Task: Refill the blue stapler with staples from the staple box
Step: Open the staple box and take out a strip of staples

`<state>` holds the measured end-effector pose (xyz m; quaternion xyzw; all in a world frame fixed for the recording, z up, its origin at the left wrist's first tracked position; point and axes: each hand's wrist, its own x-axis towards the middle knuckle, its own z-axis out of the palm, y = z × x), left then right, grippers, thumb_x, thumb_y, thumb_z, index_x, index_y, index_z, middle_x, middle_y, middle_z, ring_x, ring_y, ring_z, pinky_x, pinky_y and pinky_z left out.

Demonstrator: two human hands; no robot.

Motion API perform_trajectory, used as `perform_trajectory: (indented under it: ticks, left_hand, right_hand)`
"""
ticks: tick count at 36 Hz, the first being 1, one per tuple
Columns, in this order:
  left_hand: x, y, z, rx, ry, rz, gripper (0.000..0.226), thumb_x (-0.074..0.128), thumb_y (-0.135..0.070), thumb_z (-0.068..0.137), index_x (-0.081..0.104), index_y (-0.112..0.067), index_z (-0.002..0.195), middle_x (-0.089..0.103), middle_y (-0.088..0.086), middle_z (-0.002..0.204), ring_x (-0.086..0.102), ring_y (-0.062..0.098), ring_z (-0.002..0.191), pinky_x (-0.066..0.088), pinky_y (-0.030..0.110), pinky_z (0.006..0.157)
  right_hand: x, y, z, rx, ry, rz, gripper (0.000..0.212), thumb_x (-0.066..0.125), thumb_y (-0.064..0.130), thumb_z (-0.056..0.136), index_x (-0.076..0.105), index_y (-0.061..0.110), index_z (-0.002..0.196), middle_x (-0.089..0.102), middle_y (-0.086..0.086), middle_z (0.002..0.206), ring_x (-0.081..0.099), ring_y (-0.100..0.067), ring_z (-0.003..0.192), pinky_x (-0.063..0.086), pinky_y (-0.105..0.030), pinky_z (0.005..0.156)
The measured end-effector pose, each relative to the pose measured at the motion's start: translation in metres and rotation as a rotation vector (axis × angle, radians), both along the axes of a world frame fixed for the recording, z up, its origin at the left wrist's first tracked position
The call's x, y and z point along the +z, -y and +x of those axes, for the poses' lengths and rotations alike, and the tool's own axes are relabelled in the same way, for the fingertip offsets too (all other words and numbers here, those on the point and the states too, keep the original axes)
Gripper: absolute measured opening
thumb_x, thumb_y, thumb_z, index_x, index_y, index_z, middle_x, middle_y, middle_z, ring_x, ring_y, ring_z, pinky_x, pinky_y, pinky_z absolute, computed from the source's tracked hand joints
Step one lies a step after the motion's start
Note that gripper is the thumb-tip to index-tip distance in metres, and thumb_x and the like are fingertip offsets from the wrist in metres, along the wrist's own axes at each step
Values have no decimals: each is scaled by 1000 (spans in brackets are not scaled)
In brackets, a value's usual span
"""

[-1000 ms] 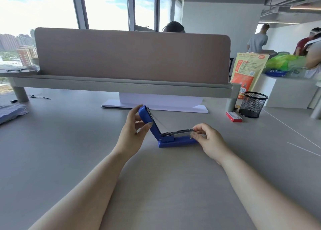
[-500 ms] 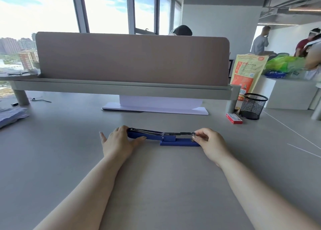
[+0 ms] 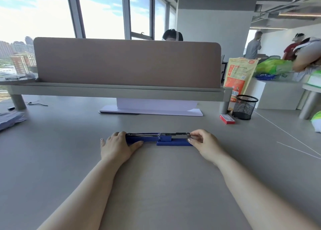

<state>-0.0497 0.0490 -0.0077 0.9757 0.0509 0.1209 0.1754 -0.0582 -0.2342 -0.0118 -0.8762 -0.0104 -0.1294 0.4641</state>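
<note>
Stapler: the blue stapler (image 3: pixel 163 139) lay opened out flat on the grey surface (image 3: pixel 156 186), near the middle, with its top arm swung over toward 9 o'clock and its base toward 3 o'clock.
Metal track: the shiny staple track (image 3: pixel 173 134) ran along the top of the base side.
Left hand: the left hand (image 3: pixel 118 147) lay over the 9 o'clock end of the stapler, fingers curled around the blue arm and thumb along its near side, holding it down.
Right hand: the right hand (image 3: pixel 205 143) pinched the 3 o'clock end of the metal track between thumb and fingertips.
Staple box: the small red staple box (image 3: pixel 227 119) lay flat on the surface toward 2 o'clock from the stapler, well apart from both hands.
Pen cup: a black mesh cup (image 3: pixel 244 107) stood just beside the box, at its 2 o'clock.
Screen: a brown desk divider (image 3: pixel 126 62) stood at 12 o'clock, with white paper (image 3: pixel 152 108) under its shelf.
</note>
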Motion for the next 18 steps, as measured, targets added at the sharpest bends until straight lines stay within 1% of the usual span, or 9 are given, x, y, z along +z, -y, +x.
perform_trajectory:
  ticks: [3, 6, 9, 12, 15, 18]
  left_hand:
    - [3, 5, -5, -14, 37, -43, 71, 49, -69, 75, 44, -21, 127, 50, 7, 133, 46, 30, 121, 25, 48, 111]
    - [12, 18, -14, -71, 161, -42, 76, 51, -65, 77, 35, -19, 136, 41, 6, 142, 43, 32, 124, 24, 47, 111]
    - [25, 43, -30, -188, 262, -63, 73, 53, -57, 81, 30, -21, 139, 39, 6, 143, 38, 31, 127, 27, 44, 111]
    - [30, 76, -48, -371, 312, -68, 70, 52, -56, 82, 29, -23, 140, 40, 2, 144, 36, 24, 130, 28, 38, 111]
    - [23, 114, -59, -570, 283, -22, 70, 48, -60, 82, 28, -26, 140, 36, -5, 145, 33, 18, 132, 25, 30, 110]
    - [14, 150, -60, -705, 174, 7, 71, 50, -59, 82, 25, -27, 140, 30, -8, 148, 24, 15, 137, 18, 27, 113]
  right_hand:
    - [1, 6, -5, -26, -41, -51, 28, 65, 27, 83, 59, 18, 109, 63, 1, 115, 58, -16, 105, 44, -28, 86]
    - [4, 12, -11, -55, -64, -70, 33, 64, 31, 83, 57, 18, 113, 61, -1, 122, 56, -18, 112, 46, -31, 93]
    - [7, 23, -20, -62, -87, -115, 34, 63, 31, 84, 56, 18, 115, 58, -3, 125, 54, -17, 114, 43, -28, 91]
    - [9, 45, -30, -96, -98, -152, 33, 63, 31, 84, 56, 19, 114, 57, -3, 124, 53, -17, 115, 42, -27, 91]
    - [10, 71, -37, -164, -89, -170, 31, 63, 28, 84, 58, 17, 113, 58, -2, 125, 53, -18, 116, 40, -27, 92]
    - [7, 95, -40, -250, -83, -170, 29, 64, 27, 83, 59, 16, 110, 60, -4, 124, 56, -20, 114, 43, -30, 94]
